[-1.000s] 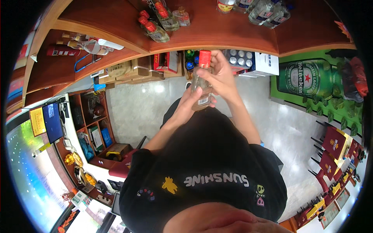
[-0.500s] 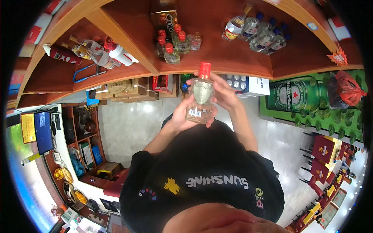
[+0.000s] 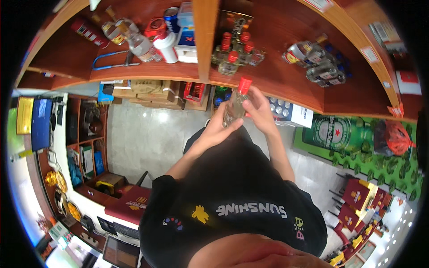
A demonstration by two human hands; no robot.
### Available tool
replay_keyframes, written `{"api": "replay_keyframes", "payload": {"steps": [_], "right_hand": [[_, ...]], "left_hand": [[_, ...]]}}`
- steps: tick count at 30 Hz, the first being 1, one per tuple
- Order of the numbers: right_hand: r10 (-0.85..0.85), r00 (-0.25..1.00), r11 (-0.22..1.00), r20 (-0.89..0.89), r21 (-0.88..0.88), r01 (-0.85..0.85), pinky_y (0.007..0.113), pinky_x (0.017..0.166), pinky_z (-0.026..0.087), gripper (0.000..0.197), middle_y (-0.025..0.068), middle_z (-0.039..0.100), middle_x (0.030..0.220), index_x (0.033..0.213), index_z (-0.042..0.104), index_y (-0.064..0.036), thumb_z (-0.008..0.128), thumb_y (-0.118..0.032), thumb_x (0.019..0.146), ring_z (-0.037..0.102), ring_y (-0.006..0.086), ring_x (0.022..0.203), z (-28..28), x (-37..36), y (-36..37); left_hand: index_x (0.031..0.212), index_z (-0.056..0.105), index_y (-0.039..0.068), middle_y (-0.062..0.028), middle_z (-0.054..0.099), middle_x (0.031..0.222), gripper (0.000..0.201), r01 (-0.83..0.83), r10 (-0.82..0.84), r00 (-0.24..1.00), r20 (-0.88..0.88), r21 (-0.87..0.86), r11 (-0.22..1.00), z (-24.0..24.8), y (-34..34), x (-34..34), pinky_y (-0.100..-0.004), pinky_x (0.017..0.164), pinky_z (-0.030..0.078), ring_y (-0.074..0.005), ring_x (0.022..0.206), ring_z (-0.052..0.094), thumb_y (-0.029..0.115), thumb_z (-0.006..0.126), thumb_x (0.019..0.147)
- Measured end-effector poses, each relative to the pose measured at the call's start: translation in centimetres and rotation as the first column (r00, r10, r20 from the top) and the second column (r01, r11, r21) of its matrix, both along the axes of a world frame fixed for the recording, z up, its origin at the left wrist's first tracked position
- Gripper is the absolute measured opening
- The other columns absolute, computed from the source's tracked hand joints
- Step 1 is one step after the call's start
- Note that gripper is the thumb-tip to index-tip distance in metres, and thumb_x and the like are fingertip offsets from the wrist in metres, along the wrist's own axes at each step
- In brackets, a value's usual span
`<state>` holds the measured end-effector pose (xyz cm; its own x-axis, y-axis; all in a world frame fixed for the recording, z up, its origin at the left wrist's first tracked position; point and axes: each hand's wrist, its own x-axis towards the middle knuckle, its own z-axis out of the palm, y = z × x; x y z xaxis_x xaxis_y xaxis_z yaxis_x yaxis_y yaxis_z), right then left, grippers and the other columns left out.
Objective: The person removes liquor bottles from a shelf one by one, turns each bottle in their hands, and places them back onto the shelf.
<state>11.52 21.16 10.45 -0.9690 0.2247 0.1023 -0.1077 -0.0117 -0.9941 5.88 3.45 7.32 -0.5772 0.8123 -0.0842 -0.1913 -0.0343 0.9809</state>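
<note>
A clear glass bottle [image 3: 234, 106] with a red cap is in front of my chest, below the edge of a wooden shelf [image 3: 270, 91]. Its cap leans up and to the right. My left hand [image 3: 218, 130] is wrapped round the lower part of the bottle, thumb across its near side. Higher up, my right hand [image 3: 261, 114] grips the bottle near its shoulder, with some fingers hidden behind the glass. On the shelf just beyond the cap stands a group of small red-capped bottles [image 3: 229, 65].
Clear bottles with blue caps [image 3: 325, 73] stand further right on the shelf. Left of a wooden divider [image 3: 205, 40] are a white cup [image 3: 166, 47] and more bottles. Cardboard boxes [image 3: 154, 93] and a case of cans [image 3: 280, 107] sit beneath the shelf.
The bottle has turned and tilted in my hands, its cap moving slightly right. My right hand has shifted to its upper side. The shelf contents have moved rightward in the view.
</note>
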Motion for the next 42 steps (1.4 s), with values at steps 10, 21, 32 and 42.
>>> {"api": "replay_keyframes", "payload": {"steps": [10,21,32,42], "right_hand": [[0.070,0.990,0.911,-0.122,0.412,-0.014,0.045,0.091,0.045,0.056,0.0203,0.052,0.119,0.128,0.047,0.0021,0.076,-0.022,0.086,0.054,0.0379,0.107,-0.3,-10.3,-9.5],[-0.003,1.000,0.758,-0.004,0.652,0.005,0.052,0.093,0.047,0.047,0.0285,0.046,0.121,0.127,0.042,0.0041,0.066,-0.005,0.088,0.052,0.0495,0.113,-4.1,-18.4,-10.3],[-0.114,0.991,0.782,-0.077,0.608,0.137,0.053,0.098,0.046,0.058,0.0343,0.040,0.130,0.134,0.033,0.0116,0.062,-0.003,0.086,0.050,0.0540,0.117,-3.7,-17.5,-11.9],[-0.061,0.998,0.828,-0.010,0.558,0.056,0.047,0.116,0.033,0.079,0.0423,0.029,0.147,0.148,0.020,0.0146,0.062,-0.014,0.088,0.033,0.0517,0.139,-2.4,-15.0,-11.6]], "left_hand": [[0.140,0.038,-0.006,-0.0266,0.053,0.127,0.064,-0.700,0.464,0.409,-0.786,0.055,0.712,-2.4,-4.8,-6.3,-0.0476,0.097,0.046,-0.0462,0.117,0.055,0.000,0.066,0.083],[0.130,0.047,0.000,-0.0296,0.063,0.116,0.048,-0.609,0.481,0.622,-0.617,0.005,0.793,-5.4,-5.9,-16.4,-0.0496,0.091,0.047,-0.0475,0.114,0.058,-0.004,0.062,0.085],[0.121,0.053,-0.001,-0.0230,0.061,0.110,0.040,-0.660,0.642,0.584,-0.497,0.171,0.732,-11.7,-4.2,-19.4,-0.0411,0.086,0.051,-0.0354,0.098,0.063,0.002,0.069,0.084],[0.123,0.052,-0.002,-0.0135,0.063,0.103,0.028,-0.634,0.649,0.749,-0.135,0.143,0.760,-15.8,-1.9,-21.5,-0.0367,0.083,0.053,-0.0212,0.094,0.062,0.009,0.054,0.098]]}}
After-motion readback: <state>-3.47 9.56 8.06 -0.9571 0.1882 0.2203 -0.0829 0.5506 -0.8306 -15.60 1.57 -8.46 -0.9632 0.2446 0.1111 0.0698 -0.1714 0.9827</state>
